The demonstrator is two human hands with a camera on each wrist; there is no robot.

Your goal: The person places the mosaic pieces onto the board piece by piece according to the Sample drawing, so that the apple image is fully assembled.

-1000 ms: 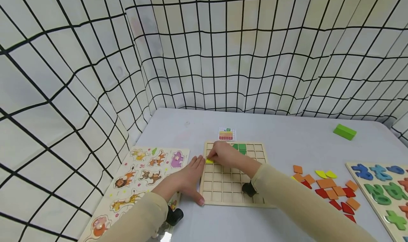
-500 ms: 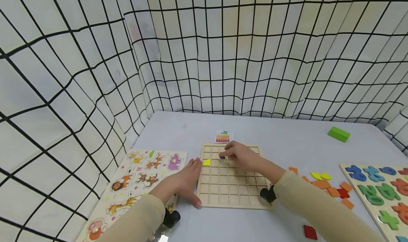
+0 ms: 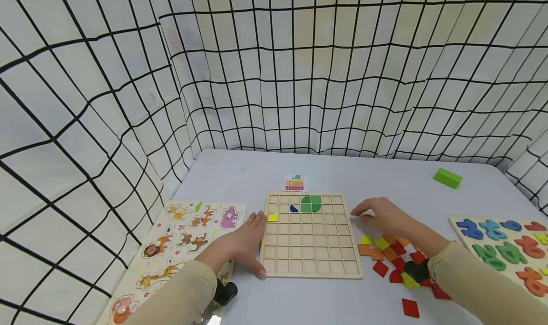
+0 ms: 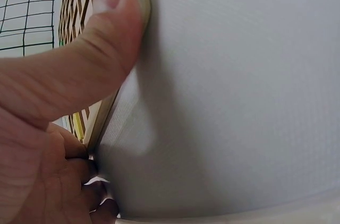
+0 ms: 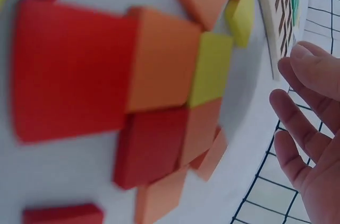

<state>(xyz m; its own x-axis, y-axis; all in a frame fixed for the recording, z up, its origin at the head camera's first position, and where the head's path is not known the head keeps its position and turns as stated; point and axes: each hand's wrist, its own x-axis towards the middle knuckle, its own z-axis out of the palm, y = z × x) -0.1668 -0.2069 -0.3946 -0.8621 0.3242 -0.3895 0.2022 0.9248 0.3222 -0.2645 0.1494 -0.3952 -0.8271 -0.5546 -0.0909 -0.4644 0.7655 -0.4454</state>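
A wooden grid board (image 3: 308,253) lies in the middle of the table. Green pieces (image 3: 311,203) forming a leaf shape, a small dark blue piece (image 3: 293,208) and a yellow piece (image 3: 272,217) sit in its upper squares. My left hand (image 3: 244,243) rests along the board's left edge, thumb near the lower corner; in the left wrist view the thumb (image 4: 114,27) touches the rim. Past the board's right edge hovers my right hand (image 3: 381,215), fingers loosely bent and holding nothing. Below it lie loose red, orange and yellow tiles (image 5: 162,65), large in the right wrist view.
A small pattern card (image 3: 296,183) lies behind the board. An animal puzzle board (image 3: 171,249) is at the left, partly under the left forearm. To the right lies a number puzzle (image 3: 505,246). A green block (image 3: 447,178) sits far right, and black-and-white netting surrounds the table.
My right hand has left the yellow piece on the board, moved to the dark blue piece, then withdrawn right, off the board. My left hand stays at the board's edge.
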